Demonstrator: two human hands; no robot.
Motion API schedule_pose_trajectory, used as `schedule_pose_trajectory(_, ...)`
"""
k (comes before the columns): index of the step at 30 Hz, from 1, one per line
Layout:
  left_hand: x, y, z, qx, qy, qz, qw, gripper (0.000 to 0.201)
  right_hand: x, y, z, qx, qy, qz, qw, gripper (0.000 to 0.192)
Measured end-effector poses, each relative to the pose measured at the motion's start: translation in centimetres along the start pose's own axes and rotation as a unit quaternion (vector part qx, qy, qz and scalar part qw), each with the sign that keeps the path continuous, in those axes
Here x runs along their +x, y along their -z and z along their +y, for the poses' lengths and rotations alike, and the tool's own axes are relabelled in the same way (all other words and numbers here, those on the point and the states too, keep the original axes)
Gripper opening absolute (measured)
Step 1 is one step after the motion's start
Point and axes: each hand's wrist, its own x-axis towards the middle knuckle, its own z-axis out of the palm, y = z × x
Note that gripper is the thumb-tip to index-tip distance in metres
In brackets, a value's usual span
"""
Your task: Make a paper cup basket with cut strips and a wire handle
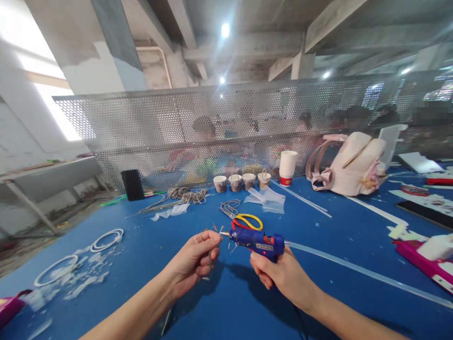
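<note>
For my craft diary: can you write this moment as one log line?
right hand: grips blue glue gun | left hand: pinches small wire piece at nozzle | scissors behind, on blue table

bright | blown-out window (21, 42) left | ceiling lamp (225, 30) flare | edges bowed (wide lens)
</note>
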Motion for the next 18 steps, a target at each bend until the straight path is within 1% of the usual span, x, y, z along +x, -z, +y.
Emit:
schedule_pose_trajectory(5,0.02,0.01,0.05,-0.001,0.007,0.005,1.000,0.040,0.01,0.05,-0.01,-0.004,0.000,0.009,1.000,0.038)
schedule_pose_trajectory(10,0.03,-0.01,0.02,-0.001,0.004,0.001,1.000,0.039,0.01,0.04,0.02,-0.017,-0.004,-0.005,1.000,0.037)
schedule_pose_trajectory(15,0.04,0.02,0.03,0.004,0.006,0.000,1.000,0.039,0.00,0.07,-0.03,-0.012,-0.001,0.014,1.000,0.038)
schedule_pose_trajectory(18,0.03,0.06,0.01,0.005,0.005,-0.004,1.000,0.039,0.01,0.11,0.06,-0.013,0.001,0.010,1.000,0.038)
